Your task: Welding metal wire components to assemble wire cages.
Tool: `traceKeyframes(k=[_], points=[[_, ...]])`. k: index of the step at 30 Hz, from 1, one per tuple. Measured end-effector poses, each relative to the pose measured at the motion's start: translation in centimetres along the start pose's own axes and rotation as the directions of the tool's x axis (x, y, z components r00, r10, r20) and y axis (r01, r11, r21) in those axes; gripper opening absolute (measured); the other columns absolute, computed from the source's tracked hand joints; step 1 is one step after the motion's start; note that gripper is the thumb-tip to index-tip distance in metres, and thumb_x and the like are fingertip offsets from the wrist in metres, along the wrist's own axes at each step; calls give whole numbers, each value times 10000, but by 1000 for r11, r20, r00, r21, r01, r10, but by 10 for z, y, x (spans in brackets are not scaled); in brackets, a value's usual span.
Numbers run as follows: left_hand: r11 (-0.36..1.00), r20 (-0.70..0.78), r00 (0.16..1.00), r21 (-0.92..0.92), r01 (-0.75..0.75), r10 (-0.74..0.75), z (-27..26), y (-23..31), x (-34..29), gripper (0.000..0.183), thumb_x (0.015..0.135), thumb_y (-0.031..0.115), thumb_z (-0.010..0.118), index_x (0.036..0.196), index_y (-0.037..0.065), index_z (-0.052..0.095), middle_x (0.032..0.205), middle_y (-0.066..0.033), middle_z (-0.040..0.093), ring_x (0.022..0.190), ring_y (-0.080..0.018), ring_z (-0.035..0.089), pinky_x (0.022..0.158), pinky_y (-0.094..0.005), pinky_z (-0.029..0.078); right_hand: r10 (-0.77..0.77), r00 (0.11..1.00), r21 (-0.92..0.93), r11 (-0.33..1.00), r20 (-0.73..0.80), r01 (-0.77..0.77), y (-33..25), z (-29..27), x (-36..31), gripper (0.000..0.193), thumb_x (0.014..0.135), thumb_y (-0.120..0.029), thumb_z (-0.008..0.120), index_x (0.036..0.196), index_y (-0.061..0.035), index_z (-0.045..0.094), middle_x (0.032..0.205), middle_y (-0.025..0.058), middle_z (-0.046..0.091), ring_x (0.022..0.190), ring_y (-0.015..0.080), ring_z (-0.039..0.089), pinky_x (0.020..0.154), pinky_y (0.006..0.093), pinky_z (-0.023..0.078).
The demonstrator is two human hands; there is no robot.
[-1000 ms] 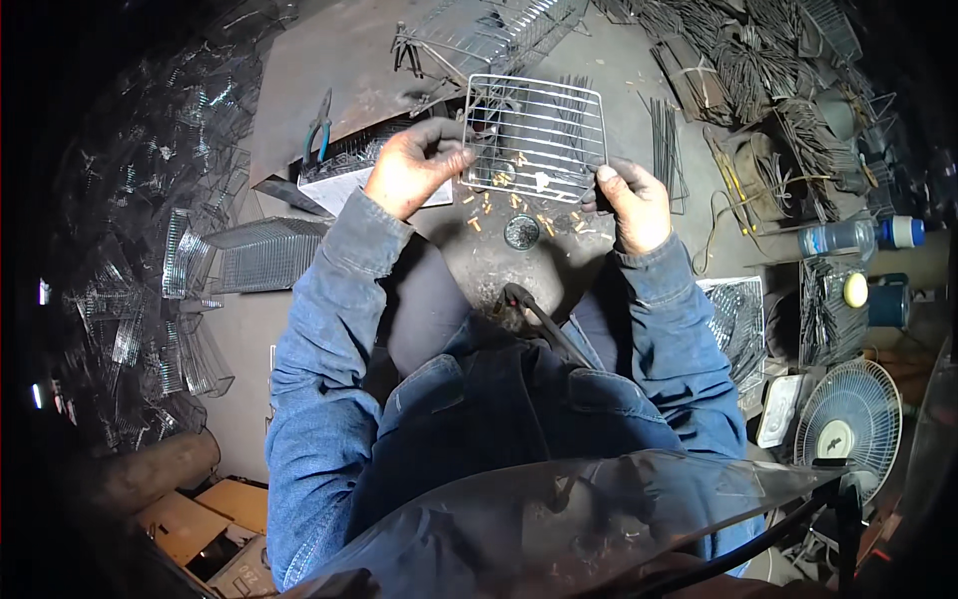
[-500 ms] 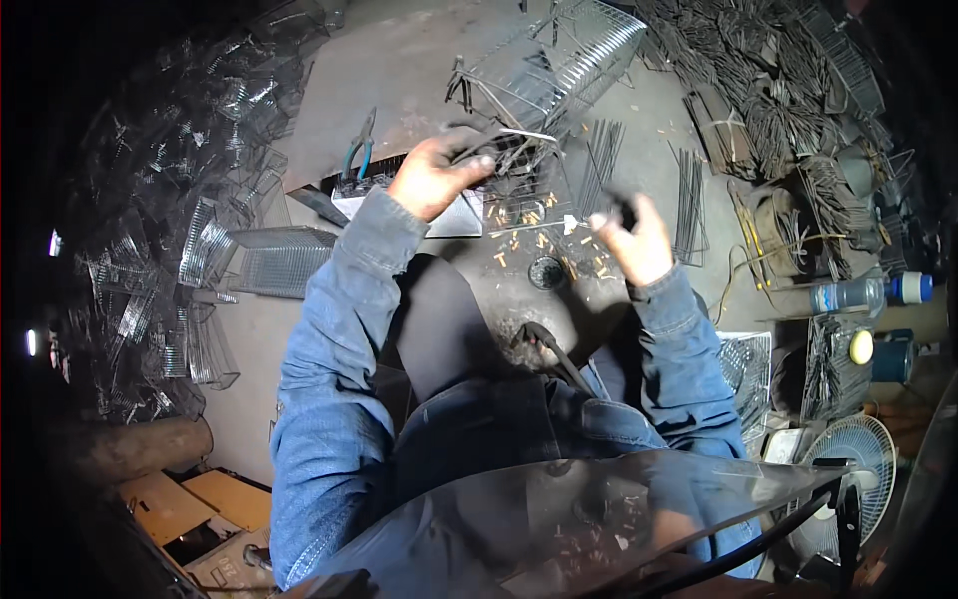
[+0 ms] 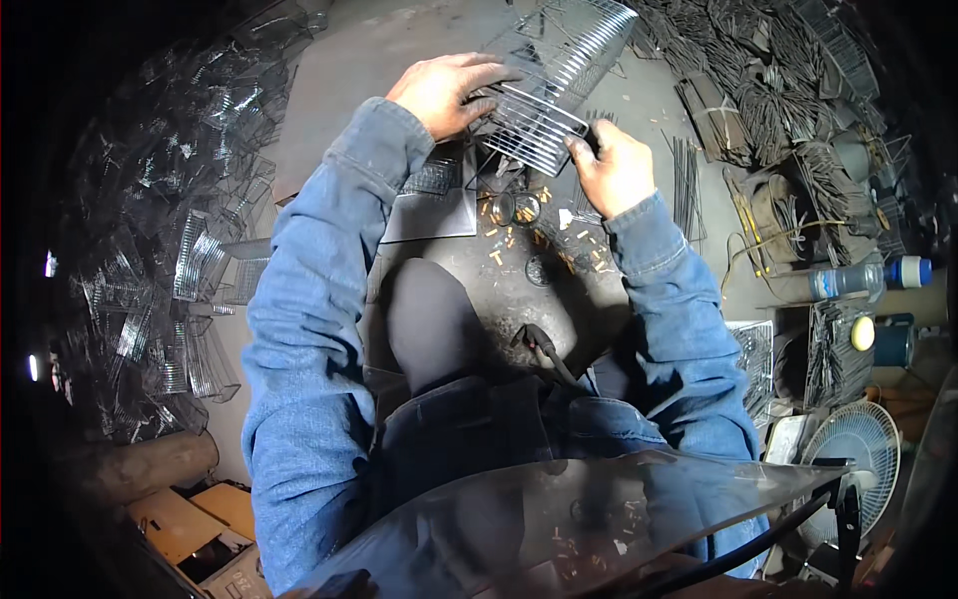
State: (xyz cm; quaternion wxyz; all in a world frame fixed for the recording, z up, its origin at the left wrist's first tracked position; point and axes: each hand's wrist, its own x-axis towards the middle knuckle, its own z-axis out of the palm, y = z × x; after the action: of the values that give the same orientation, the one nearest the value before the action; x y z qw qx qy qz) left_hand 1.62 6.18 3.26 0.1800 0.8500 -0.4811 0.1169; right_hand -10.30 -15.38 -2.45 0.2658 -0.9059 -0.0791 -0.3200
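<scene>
Between my two hands is a wire rack with a row of thin parallel metal bars, slanting down to the right. My left hand is closed on its upper left edge, fingers over the top. At the right end, my right hand pinches the rim between thumb and fingers. Just behind lies a bigger wire basket; whether the two touch, I cannot tell. Below my left wrist is a pale metal plate, partly covered by the sleeve.
Cigarette butts litter the floor before my knees. Piled wire baskets fill the left side. Bundled metal rods lie at the far right, with a plastic bottle and a fan nearer. A transparent visor crosses the lower view.
Both hands have moved up and away from me, and the right hand has come in to grip the wire rack. The blue-handled pliers seen before are now hidden behind my left arm.
</scene>
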Motion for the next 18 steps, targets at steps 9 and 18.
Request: traceKeyframes(k=[9,18], points=[[956,-96,984,269,-121,151,35,37,-4,476,753,99,634,1215,174,543,1182,-40,583,1080,-230,548,905,-340,462,248,956,71,968,-156,-240,18,-6,-19,205,759,-193,701,781,-18,596,674,169,620,607,306,623,569,355,492],[972,-99,995,235,-7,31,33,40,15,540,726,86,643,1241,194,523,1216,-31,569,1110,-225,535,924,-333,460,317,918,204,940,-239,-272,25,-7,-7,162,780,-191,678,819,-37,646,700,144,639,619,233,636,587,318,491]])
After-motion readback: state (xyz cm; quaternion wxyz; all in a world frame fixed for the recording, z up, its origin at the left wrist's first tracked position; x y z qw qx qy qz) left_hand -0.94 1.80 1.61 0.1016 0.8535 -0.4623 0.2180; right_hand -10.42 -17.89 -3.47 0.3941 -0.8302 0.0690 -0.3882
